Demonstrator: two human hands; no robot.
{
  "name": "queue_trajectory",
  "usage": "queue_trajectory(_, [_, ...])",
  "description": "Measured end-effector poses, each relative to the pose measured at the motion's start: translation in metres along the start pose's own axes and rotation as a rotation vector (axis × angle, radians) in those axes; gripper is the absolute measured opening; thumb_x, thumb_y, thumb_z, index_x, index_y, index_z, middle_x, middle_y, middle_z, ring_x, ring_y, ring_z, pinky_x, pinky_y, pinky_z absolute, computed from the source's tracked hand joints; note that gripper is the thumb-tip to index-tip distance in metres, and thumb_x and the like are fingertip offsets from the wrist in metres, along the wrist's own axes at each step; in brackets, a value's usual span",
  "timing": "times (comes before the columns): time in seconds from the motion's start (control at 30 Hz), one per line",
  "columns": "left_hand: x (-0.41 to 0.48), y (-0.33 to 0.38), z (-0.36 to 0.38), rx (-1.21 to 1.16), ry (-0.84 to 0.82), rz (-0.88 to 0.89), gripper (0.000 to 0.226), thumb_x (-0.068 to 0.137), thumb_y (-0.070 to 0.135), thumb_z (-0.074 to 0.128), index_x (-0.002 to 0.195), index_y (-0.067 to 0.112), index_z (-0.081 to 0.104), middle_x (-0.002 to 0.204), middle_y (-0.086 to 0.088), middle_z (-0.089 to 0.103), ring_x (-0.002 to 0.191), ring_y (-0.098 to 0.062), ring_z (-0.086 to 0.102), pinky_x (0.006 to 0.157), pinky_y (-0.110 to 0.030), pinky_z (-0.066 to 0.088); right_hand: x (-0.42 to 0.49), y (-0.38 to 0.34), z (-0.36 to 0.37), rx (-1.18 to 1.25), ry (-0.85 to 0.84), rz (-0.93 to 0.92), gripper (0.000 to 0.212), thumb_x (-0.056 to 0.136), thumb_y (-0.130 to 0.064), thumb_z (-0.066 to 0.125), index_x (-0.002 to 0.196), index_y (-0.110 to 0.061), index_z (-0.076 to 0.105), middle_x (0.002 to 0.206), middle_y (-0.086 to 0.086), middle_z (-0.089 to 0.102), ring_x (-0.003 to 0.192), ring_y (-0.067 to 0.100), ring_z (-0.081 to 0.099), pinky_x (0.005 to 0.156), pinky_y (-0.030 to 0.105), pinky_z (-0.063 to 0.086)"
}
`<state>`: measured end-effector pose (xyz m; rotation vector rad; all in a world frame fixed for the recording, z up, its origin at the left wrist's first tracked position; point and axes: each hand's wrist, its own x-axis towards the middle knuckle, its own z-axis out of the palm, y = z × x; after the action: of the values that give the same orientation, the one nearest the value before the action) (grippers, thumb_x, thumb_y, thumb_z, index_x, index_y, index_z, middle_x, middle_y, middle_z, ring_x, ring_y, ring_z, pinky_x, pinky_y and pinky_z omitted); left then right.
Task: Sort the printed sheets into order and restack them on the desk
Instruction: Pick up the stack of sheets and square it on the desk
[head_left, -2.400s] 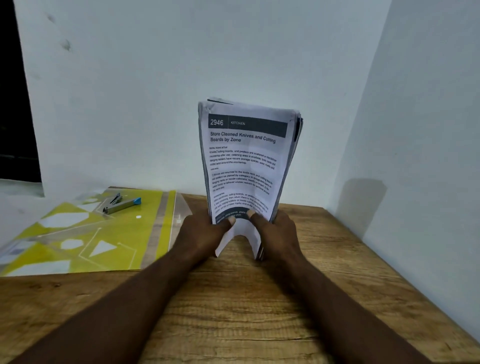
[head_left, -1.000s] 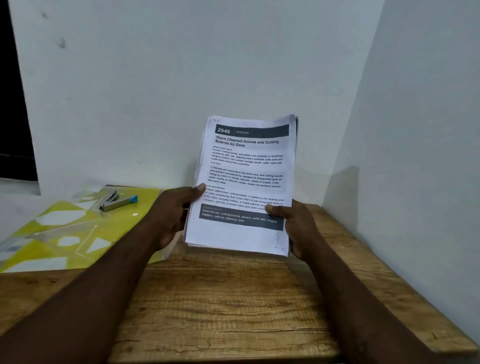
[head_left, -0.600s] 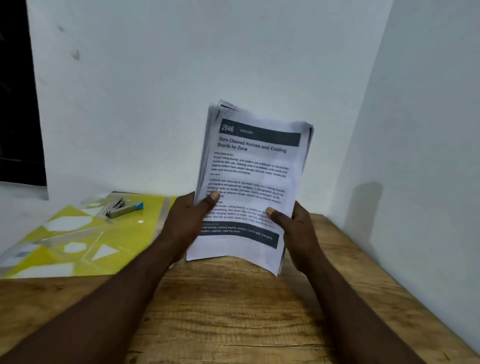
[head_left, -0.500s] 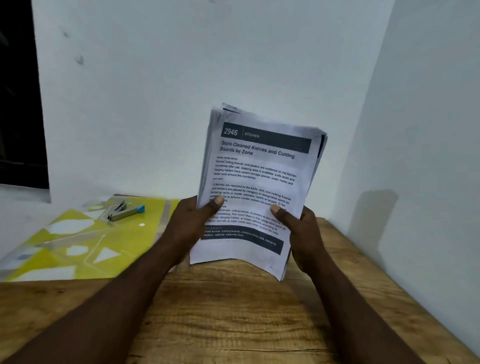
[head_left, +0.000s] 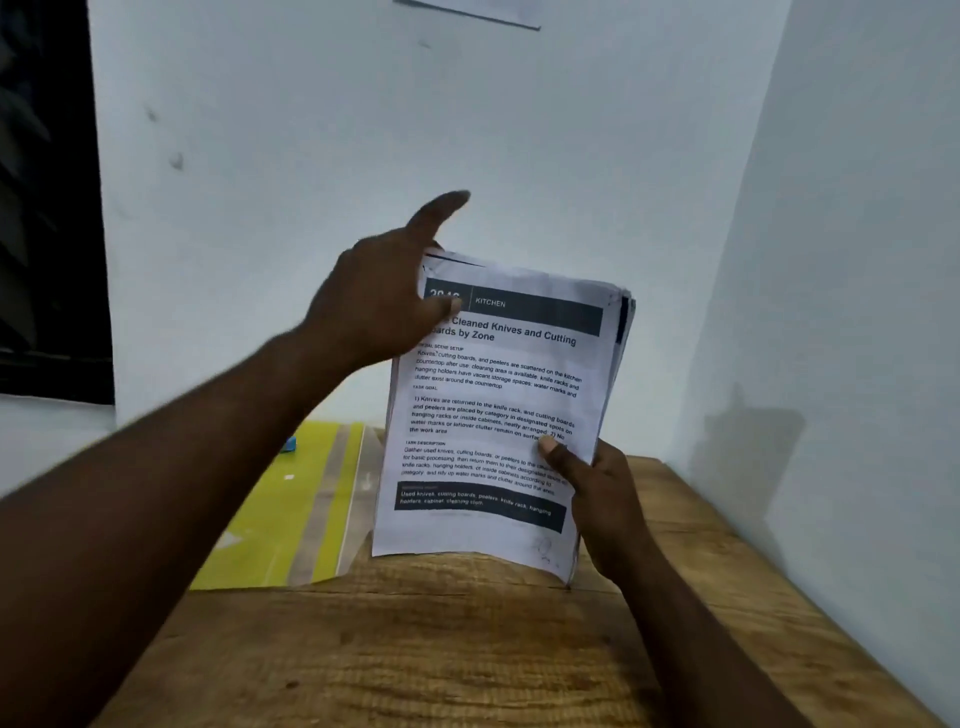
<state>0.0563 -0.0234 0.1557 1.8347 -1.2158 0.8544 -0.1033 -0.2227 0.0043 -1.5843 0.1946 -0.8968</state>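
mid-sort, frame centre: right hand (head_left: 602, 499) grips the stack of white printed sheets (head_left: 498, 395); loose, spread-fingered left hand (head_left: 379, 306) should next peel 1 sheet.

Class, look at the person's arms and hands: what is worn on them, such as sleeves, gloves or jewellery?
The left forearm and right forearm are bare to the picture's edge, no sleeve in view. The left hand and right hand show no glove, ring, watch or bracelet.

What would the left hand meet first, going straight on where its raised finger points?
Probably the white wall; the left hand points its finger up past the stack of sheets. Depth unclear.
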Motion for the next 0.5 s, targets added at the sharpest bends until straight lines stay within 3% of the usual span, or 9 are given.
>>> queue_trajectory(0.07, [0.011,0.002,-0.005,0.169,-0.056,0.074,0.072,0.09,0.039,0.075,0.154,0.045,0.043,0.126,0.0,0.068,0.117,-0.027,0.064,0.098,-0.04,0.048,0.0,-0.001,0.001,0.002,0.004,0.001,0.016,0.1,-0.018,0.066,0.113,-0.013,0.074,0.105,0.005,0.081,0.093,0.027,0.079,0.075,0.035,0.065])
queue_trajectory(0.17, [0.015,-0.003,-0.001,0.217,-0.084,0.096,0.055,0.094,0.045,0.069,0.147,0.039,0.057,0.126,0.0,0.065,0.119,-0.028,0.062,0.095,-0.039,0.048,-0.001,0.001,0.0,-0.004,0.006,0.006,0.017,0.099,-0.019,0.069,0.113,-0.011,0.074,0.105,0.008,0.081,0.095,0.031,0.078,0.083,0.046,0.064])
queue_trajectory(0.27, [0.011,-0.01,0.002,0.206,-0.056,0.121,0.053,0.095,0.05,0.065,0.146,0.038,0.058,0.123,0.001,0.065,0.114,-0.027,0.063,0.09,-0.036,0.048,-0.002,0.001,0.0,-0.018,0.006,-0.003,0.019,0.097,-0.018,0.071,0.114,-0.011,0.075,0.106,0.008,0.081,0.095,0.031,0.078,0.087,0.052,0.062])
queue_trajectory(0.5, [-0.001,-0.018,-0.001,0.097,0.052,0.088,0.043,0.091,0.038,0.074,0.133,0.027,0.071,0.123,0.001,0.071,0.112,-0.022,0.066,0.096,-0.037,0.051,0.003,-0.01,0.002,-0.051,0.026,-0.074,0.019,0.098,-0.02,0.071,0.116,-0.017,0.073,0.109,0.003,0.08,0.097,0.028,0.078,0.083,0.048,0.064])
